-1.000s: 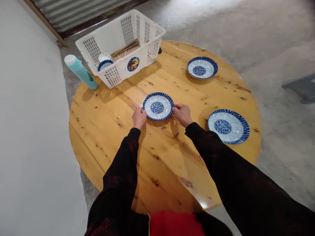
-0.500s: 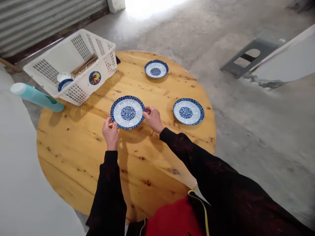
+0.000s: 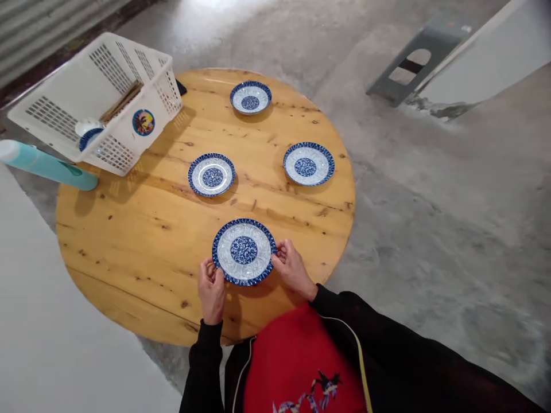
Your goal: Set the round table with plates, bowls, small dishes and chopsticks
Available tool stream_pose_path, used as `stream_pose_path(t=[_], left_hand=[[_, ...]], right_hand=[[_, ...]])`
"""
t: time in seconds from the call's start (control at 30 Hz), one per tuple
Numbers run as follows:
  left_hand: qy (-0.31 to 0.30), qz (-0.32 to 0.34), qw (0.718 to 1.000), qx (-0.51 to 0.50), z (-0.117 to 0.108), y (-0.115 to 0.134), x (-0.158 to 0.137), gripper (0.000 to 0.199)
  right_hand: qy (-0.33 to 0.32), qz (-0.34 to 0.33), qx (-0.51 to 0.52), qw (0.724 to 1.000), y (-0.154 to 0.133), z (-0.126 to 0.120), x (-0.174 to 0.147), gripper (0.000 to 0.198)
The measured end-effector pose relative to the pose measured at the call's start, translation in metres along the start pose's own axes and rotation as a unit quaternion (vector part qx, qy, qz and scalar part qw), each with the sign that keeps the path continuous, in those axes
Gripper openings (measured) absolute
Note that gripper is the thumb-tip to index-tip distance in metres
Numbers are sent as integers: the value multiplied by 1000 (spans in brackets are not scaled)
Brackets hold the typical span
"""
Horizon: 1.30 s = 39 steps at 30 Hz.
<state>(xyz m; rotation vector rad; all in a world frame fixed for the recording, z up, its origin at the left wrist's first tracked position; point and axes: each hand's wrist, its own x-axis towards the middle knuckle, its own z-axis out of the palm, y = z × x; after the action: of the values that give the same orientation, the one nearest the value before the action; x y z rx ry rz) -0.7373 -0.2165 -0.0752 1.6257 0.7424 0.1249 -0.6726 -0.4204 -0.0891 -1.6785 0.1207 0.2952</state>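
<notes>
Both of my hands grip a blue-and-white plate (image 3: pixel 244 251) by its rim, just above the near part of the round wooden table. My left hand (image 3: pixel 212 291) pinches its lower left edge, and my right hand (image 3: pixel 293 268) has the right edge between thumb and fingers. Beyond it, a similar plate (image 3: pixel 211 175) lies on the table. Two more patterned plates rest farther off: one plate (image 3: pixel 309 164) to the right, another plate (image 3: pixel 250 97) at the far side.
A white plastic basket (image 3: pixel 161 112) with dishes and brown sticks inside stands at the table's (image 3: pixel 142 241) back left. Beside it is a light-blue bottle-like object (image 3: pixel 51 166). On the floor at the upper right there is a grey stool (image 3: pixel 407 69).
My hands have drawn the held plate toward my body. A plate now shows on the table where the held one was. The camera view has shifted.
</notes>
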Motion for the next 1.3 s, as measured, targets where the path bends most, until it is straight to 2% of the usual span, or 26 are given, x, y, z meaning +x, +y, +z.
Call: stream_pose_path(t=[0.17,0.33,0.47,0.6,0.77,0.97,1.3], left_hand=[[-28,-28,999,3,-11,-28,-48,30],[-47,-36,998,10,-19,-45,-64,27],[-69,-18,997,6,-17,-51,-60,27],[-89,13,996,-3,-6,-51,-51,23],[-100,28,995,-4,9,-51,-46,22],[-103,21,994,-2,24,-57,-54,20],[-46,20,998,35,48,-59,-71,21]], right_hand=[[-4,46,7,999,25,-12,-58,25],[12,66,9,998,48,-8,-78,31],[43,59,-4,997,58,-7,-77,30],[65,52,-28,996,59,-16,-68,28],[66,49,-36,996,58,-31,-55,28],[68,52,-45,995,65,-49,-45,27],[30,35,-53,998,68,-67,-25,20]])
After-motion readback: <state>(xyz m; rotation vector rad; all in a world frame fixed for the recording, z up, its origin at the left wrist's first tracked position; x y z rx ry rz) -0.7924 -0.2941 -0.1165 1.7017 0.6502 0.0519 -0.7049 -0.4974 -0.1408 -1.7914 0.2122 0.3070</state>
